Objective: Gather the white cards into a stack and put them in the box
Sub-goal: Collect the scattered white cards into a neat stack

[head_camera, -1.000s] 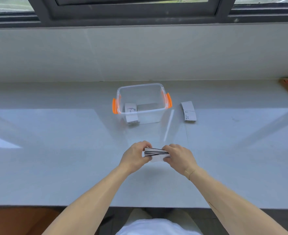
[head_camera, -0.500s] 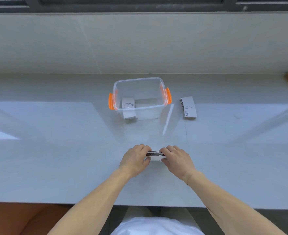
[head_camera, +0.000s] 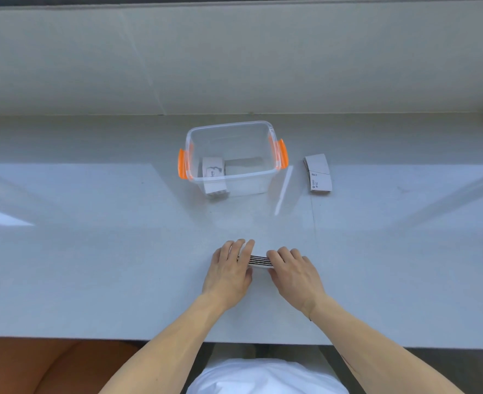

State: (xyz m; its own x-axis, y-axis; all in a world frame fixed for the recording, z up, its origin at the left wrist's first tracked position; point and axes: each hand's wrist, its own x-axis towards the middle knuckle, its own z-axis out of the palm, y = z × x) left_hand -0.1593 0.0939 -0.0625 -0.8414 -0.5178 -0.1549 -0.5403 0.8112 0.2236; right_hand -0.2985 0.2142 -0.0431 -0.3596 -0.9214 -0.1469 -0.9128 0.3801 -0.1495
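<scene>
Head-camera view, looking down on a pale grey glossy countertop (head_camera: pixel 92 251) set against a light tiled wall.

Far left: bare counter with window reflections only.

Left of centre, toward the back: a clear plastic storage box (head_camera: pixel 231 132) with orange latch handles on both short sides, lid off, standing upright. Inside, against its left wall: a small bundle of white cards (head_camera: pixel 213 177) with some dark print, seen through the transparent side.

Centre foreground, near the counter's front edge: left hand (head_camera: pixel 230 273), palm down, fingers curled loosely over the left end of a stack of white cards (head_camera: pixel 258 261), thumb hidden underneath. The stack lies flat between the two hands, only its striped dark-and-white long edge showing in the gap. Right hand (head_camera: pixel 294 273) mirrors the left, fingers bent over the stack's right end and touching it. Both hands partly closed, pressing the stack from opposite ends; whether lifted or resting on the counter, cannot tell.

Right of the box, apart from it and well beyond the hands: another short pile of white cards (head_camera: pixel 318 173) lying flat, slightly fanned, small print on its top face.

Bottom edge: bare forearms and white clothing.
</scene>
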